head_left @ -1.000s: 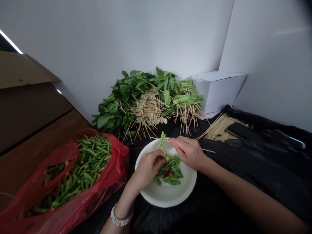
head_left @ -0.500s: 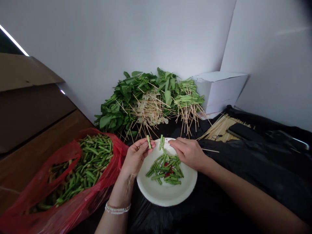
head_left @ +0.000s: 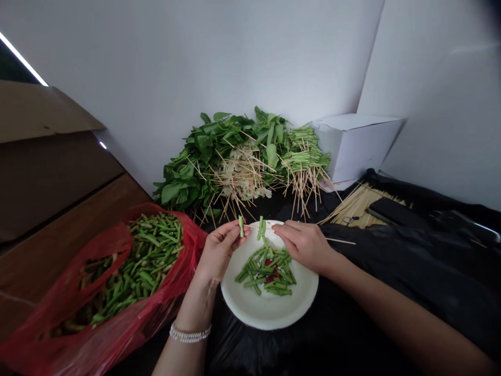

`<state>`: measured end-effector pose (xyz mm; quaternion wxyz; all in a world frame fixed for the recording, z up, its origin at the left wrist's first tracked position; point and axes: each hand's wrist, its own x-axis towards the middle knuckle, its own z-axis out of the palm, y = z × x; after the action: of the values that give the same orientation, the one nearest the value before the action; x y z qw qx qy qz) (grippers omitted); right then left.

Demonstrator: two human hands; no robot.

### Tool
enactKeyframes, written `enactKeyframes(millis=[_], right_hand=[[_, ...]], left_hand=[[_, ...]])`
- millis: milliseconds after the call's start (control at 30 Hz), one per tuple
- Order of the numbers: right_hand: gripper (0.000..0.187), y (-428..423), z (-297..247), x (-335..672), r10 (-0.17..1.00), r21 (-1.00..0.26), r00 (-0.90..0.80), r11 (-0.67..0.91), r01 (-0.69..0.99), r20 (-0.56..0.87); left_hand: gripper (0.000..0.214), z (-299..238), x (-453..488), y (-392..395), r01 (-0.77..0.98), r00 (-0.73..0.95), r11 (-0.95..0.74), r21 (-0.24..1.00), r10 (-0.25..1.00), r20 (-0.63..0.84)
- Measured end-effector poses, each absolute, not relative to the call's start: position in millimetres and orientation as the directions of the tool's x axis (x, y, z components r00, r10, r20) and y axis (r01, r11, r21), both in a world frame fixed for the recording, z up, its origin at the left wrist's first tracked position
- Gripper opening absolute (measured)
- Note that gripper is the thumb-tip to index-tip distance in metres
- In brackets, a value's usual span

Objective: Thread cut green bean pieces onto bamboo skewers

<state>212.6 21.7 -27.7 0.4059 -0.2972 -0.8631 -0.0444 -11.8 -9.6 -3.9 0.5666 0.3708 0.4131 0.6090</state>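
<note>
My left hand (head_left: 221,249) rises at the left rim of the plate, pinching a short green stem piece (head_left: 241,226) between finger and thumb. My right hand (head_left: 302,244) grips a thin bamboo skewer (head_left: 340,240) lying across the plate's far side. Green stem pieces (head_left: 261,228) stand up from that skewer, close to the piece in my left hand. The white plate (head_left: 270,310) sits below both hands, holding a loose heap of cut green stems (head_left: 266,272) with something red (head_left: 271,272) partly hidden among them.
A red plastic bag (head_left: 133,277) full of cut green stems lies left of the plate, on a wooden surface (head_left: 78,224). Leafy greens and skewered bundles (head_left: 235,167) are heaped against the wall. Loose skewers (head_left: 356,209), a white box (head_left: 354,149) and black plastic sheeting (head_left: 410,266) lie right.
My left hand has lifted out of the plate and moved left to its rim, holding a stem piece. The heap on the plate is now uncovered. My right hand has barely moved.
</note>
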Motion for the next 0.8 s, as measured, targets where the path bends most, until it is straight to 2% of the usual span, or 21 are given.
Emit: enactKeyframes(millis=[333, 633, 800], right_hand=[[0.029, 21.7, -27.0, 212.2, 0.453, -0.134, -0.521, 0.833, 0.537, 0.723], [0.029, 20.9, -25.8, 212.0, 0.449, -0.137, -0.507, 0.832, 0.537, 0.736], [0.029, 21.4, -27.0, 212.6, 0.43, -0.122, -0.532, 0.847, 0.518, 0.73]], left_hand=[[0.029, -3.2, -7.3, -11.9, -0.343, -0.07, 0.034, 0.939, 0.996, -0.062], [0.027, 1.4, -10.1, -11.1, -0.411, -0.078, 0.089, 0.907, 0.988, -0.132], [0.027, 2.1, -8.8, -12.5, -0.362, -0.068, 0.127, 0.923, 0.984, -0.162]])
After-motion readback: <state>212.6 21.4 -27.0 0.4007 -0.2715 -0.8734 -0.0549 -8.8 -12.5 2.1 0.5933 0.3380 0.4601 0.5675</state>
